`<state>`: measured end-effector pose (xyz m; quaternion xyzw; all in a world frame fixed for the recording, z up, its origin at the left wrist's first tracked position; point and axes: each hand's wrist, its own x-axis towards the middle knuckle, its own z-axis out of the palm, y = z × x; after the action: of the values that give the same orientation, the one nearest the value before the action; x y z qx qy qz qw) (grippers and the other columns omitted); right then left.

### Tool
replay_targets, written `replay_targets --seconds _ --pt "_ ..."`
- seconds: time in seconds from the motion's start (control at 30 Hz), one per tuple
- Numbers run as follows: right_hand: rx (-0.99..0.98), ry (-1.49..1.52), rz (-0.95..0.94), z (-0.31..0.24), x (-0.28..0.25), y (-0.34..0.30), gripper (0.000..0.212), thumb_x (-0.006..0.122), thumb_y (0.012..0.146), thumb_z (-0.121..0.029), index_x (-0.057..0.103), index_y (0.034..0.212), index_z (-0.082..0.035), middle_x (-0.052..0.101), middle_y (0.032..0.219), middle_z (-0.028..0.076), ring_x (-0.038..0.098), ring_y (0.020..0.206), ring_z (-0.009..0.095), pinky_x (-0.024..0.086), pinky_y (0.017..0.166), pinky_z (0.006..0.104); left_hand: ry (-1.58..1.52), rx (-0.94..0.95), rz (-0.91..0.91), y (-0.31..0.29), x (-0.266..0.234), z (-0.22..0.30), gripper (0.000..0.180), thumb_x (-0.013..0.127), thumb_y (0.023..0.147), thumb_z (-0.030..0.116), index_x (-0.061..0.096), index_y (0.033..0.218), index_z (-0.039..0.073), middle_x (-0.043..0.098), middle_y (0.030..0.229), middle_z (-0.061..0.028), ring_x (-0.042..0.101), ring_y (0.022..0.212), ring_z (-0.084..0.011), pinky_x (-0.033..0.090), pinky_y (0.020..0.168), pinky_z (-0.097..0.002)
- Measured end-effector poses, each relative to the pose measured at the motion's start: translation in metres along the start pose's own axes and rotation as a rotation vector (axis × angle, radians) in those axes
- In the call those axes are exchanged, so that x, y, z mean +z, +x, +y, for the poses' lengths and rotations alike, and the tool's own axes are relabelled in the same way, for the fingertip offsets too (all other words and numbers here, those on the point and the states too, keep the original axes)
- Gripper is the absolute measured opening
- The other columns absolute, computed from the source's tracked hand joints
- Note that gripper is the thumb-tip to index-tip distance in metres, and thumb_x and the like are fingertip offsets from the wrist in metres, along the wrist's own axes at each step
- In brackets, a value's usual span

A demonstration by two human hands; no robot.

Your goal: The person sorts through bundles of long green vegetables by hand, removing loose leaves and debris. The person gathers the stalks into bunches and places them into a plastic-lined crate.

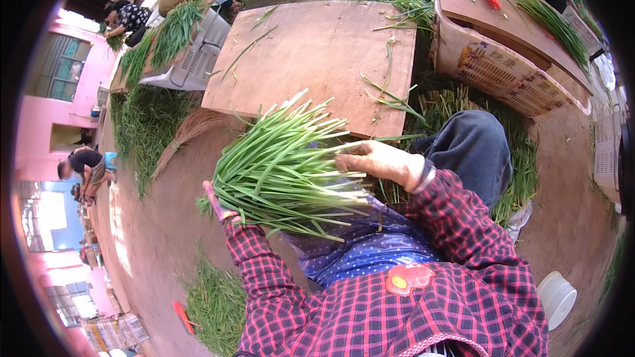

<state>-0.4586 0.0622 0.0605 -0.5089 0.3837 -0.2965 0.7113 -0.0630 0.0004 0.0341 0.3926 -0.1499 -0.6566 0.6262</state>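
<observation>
A big loose bunch of garlic chives (281, 165) lies above my lap, pale stem ends toward the right and green leaves toward the left. My left hand (221, 203), in a pinkish glove, is wrapped round the leafy side from below; most of its fingers are hidden behind the leaves. At the stem ends, my right hand (383, 162) in a pale orange glove has its fingertips pressed together on some stems. Beneath the bunch is a shiny blue dotted apron (370, 238) over my lap.
Ahead stands a low wooden board (311, 53) with stray leaves on it. A crate with a board top (509, 66) stands at the right, another crate (198, 46) at the left. A straw broom (188, 135), leaf heaps (215, 304) and a white bucket (555, 299) are around me. Other people sit farther off.
</observation>
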Motion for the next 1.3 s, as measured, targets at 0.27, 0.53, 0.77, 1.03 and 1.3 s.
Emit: replay_targets --seconds 0.27,0.53,0.77,1.03,1.3 --pt "0.064 0.249 0.542 -0.065 0.015 -0.138 0.013 0.067 0.088 -0.013 0.064 0.089 0.0 0.063 0.078 0.001 0.053 0.064 0.009 0.042 0.057 0.0227 -0.036 0.055 -0.07 0.019 -0.027 0.013 0.05 0.046 0.098 0.054 0.067 0.102 0.009 0.07 0.102 -0.0099 0.067 0.087 -0.0263 0.058 0.078 -0.0437" --pt "-0.021 -1.052 0.625 -0.053 -0.007 -0.088 0.048 0.074 0.081 -0.022 0.061 0.123 -0.004 0.065 0.108 0.016 0.065 0.101 0.028 0.051 0.088 0.0367 0.14 0.231 -0.127 -0.004 0.126 0.037 0.041 0.056 0.094 0.055 0.057 0.079 0.016 0.062 0.078 0.0006 0.058 0.067 -0.0154 0.052 0.059 -0.0317" --pt "-0.511 -0.642 0.827 -0.109 -0.026 -0.012 0.071 0.077 0.078 -0.041 0.053 0.133 -0.004 0.063 0.118 0.019 0.06 0.112 0.033 0.046 0.097 0.0393 0.084 0.004 -0.571 -0.045 0.255 0.04 0.044 0.054 0.095 0.054 0.047 0.075 0.016 0.044 0.068 0.0032 0.044 0.062 -0.0135 0.042 0.059 -0.029" --pt "-0.472 0.446 0.56 -0.08 0.007 -0.034 0.032 0.058 0.098 -0.029 0.066 0.109 0.0 0.068 0.091 0.005 0.062 0.083 0.012 0.05 0.077 0.0276 0.317 0.549 -0.415 -0.039 0.3 0.043 0.041 0.057 0.093 0.052 0.053 0.085 0.013 0.054 0.078 0.0003 0.054 0.071 -0.0144 0.051 0.072 -0.0318" --pt "-0.31 0.517 0.606 -0.007 0.011 -0.102 0.034 0.054 0.098 -0.043 0.057 0.093 -0.009 0.046 0.066 -0.004 0.046 0.06 0.007 0.043 0.06 0.0247 0.087 0.387 -0.602 -0.005 0.266 0.06 0.041 0.048 0.095 0.053 0.05 0.076 0.017 0.044 0.063 0.0069 0.046 0.06 -0.0116 0.046 0.08 -0.0362"
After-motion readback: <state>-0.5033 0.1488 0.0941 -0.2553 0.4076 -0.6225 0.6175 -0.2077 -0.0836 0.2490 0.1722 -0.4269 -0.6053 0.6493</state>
